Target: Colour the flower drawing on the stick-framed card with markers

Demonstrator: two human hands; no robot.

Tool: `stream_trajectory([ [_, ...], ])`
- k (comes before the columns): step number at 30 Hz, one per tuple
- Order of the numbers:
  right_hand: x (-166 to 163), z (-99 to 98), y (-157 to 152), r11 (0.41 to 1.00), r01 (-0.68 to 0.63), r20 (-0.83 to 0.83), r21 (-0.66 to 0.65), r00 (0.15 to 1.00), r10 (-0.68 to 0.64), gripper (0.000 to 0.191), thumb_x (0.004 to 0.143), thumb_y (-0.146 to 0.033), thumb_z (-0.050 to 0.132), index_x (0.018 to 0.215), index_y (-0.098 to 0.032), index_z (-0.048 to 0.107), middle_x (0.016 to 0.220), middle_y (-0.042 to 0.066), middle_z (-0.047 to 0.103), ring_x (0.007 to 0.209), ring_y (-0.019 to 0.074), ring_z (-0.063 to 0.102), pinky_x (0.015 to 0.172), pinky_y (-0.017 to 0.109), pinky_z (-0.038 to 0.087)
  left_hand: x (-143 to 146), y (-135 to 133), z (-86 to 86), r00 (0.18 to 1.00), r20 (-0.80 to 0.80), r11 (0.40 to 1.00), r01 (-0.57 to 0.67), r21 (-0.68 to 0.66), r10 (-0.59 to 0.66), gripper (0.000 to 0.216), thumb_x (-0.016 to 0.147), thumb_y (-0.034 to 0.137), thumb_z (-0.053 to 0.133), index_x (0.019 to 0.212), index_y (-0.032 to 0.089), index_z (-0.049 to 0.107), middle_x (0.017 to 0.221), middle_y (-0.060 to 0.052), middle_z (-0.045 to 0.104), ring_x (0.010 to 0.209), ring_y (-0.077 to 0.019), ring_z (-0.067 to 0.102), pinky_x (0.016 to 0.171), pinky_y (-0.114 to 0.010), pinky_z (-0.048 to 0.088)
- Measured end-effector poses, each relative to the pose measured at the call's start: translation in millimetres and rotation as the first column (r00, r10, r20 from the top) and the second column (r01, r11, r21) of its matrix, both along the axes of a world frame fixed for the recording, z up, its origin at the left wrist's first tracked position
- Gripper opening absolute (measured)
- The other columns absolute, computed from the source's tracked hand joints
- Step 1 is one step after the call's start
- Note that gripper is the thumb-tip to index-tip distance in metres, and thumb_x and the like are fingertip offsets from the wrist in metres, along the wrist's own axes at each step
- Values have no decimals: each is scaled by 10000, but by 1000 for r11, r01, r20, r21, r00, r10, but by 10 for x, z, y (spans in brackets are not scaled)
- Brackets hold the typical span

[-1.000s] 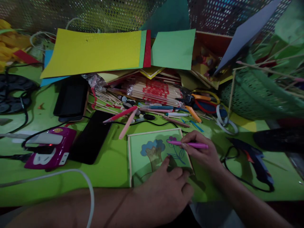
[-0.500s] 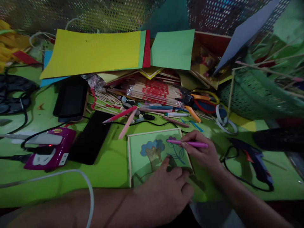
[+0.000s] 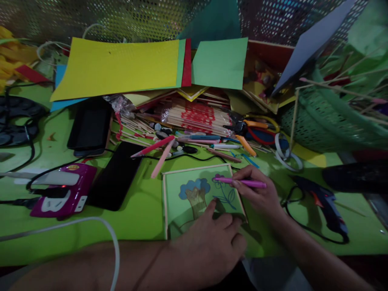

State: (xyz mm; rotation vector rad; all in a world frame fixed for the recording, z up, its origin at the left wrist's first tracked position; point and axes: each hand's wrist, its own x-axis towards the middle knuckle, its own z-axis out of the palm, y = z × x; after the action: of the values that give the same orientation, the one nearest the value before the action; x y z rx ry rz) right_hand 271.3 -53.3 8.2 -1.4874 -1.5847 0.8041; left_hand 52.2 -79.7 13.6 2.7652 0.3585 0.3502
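A framed sheet of green card (image 3: 174, 206) lies on the desk, edged with thin wooden sticks. On it are a coloured tree with a blue crown (image 3: 195, 188) and an outlined flower (image 3: 224, 194) with leaves. My right hand (image 3: 257, 188) pinches a pink-purple marker (image 3: 248, 183), its tip at the flower's petals. My left hand (image 3: 214, 238) lies over the lower part of the card, index finger stretched out beside the flower stem and the other fingers loosely bent. Its thumb is hidden, as is the frame's lower edge.
Behind the card lie scattered pens and sticks (image 3: 200, 137), and scissors (image 3: 262, 124). Phones (image 3: 119, 178) and a purple power strip (image 3: 65, 190) are left. A glue gun (image 3: 324, 202) and green basket (image 3: 333, 117) are right. Coloured card sheets (image 3: 127, 64) stand at the back.
The marker and my right hand have shifted very slightly, with the tip still at the petals. My left hand stays in place.
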Motion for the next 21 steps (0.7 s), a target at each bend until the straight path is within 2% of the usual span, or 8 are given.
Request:
stream_trajectory([
  [21,73,-94,-31,999,25,-38,-28,999,-26,87,886,-281,712,845,-231,654,776,-1,625,664,163,565,601,292,444,5,1,0,1000,-7,1000,13,-10,-13,251,1082,278,414,1097,173,641,1321,-99,670,1173,-239,605,1117,-579,370],
])
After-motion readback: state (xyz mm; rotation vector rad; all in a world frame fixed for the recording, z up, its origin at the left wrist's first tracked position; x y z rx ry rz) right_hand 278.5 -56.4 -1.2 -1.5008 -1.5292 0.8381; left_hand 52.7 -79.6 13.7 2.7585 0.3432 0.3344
